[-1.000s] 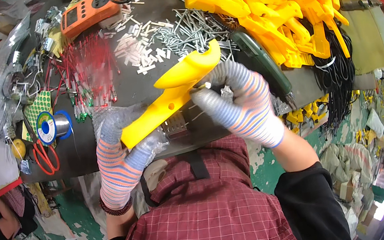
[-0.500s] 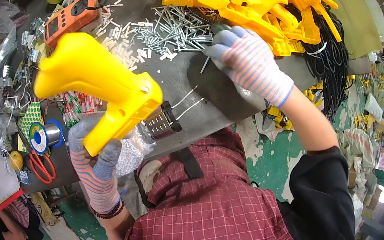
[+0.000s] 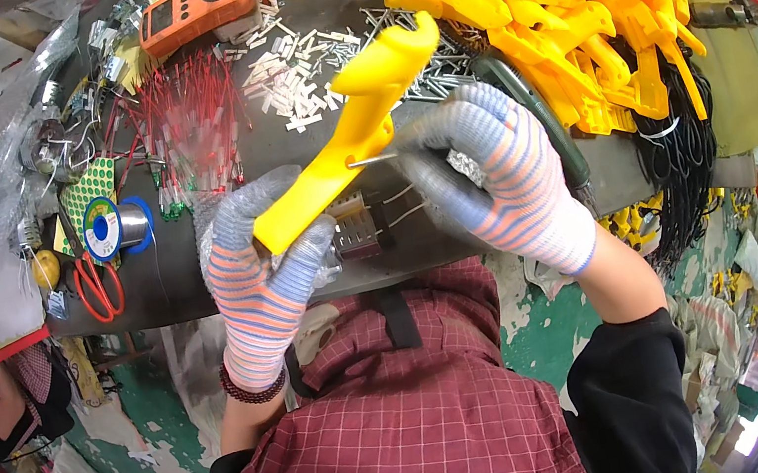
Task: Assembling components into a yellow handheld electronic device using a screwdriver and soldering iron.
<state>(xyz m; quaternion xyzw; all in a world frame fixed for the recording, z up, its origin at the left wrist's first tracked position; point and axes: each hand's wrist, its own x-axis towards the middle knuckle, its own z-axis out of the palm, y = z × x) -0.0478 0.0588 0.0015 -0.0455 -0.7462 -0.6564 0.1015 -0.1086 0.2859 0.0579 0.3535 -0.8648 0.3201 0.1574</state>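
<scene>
My left hand [image 3: 255, 272], in a striped knit glove, is closed round the lower end of a yellow plastic handle housing [image 3: 352, 136], which tilts up to the right. Between the fingertips of my gloved right hand [image 3: 503, 171] is a long thin screw [image 3: 371, 161]. Its tip meets the side of the housing at a hole. Behind the housing, close to the left fingers, a slotted metal part [image 3: 356, 230] shows, with two white wires [image 3: 402, 207] running right from it. The left palm and part of the housing's lower end are hidden.
Yellow housings [image 3: 561, 6] heap at the back right beside a dark green tool [image 3: 528, 106] and black cables [image 3: 677, 157]. Screws [image 3: 442, 75], white sleeves [image 3: 287, 76] and red-wired parts [image 3: 194, 117] lie behind. An orange meter [image 3: 196, 11], solder spool [image 3: 112, 226] and red-handled scissors [image 3: 96, 284] stand left.
My right hand has come from the screw pile to the housing, now holding a screw. The left hand has turned the housing and tilted it toward the right. The view has shifted slightly.
</scene>
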